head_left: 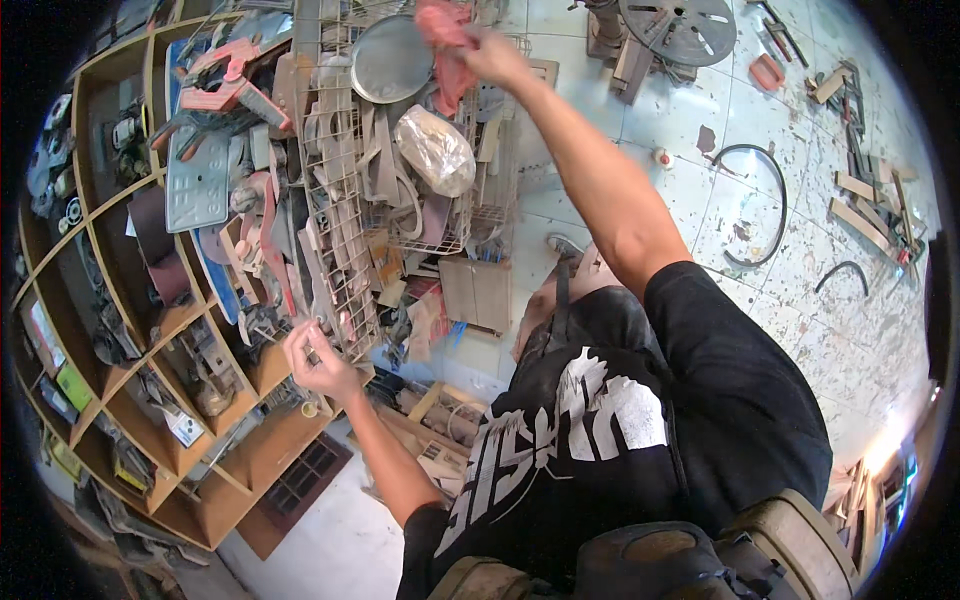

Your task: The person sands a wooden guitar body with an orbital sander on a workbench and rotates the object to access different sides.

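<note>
My right hand (490, 60) reaches out over the far end of the wire rack and is closed on a crumpled red cloth (455, 85). The cloth hangs beside a round grey metal lid or pan (390, 60). Below it, a clear plastic bag (435, 150) lies on the rack among belts and wood scraps. My left hand (322, 362) is up by the near end of the wire rack (335, 235), beside the shelf. Its fingers are curled together, and whatever they may hold is too small to make out.
A wooden cubby shelf (140, 365) full of tools and parts fills the left side. Red-handled clamps (235, 85) lie on top. On the tiled floor to the right are a round slotted metal plate (678, 25), a curved black hose (780, 205) and wood offcuts (860, 225).
</note>
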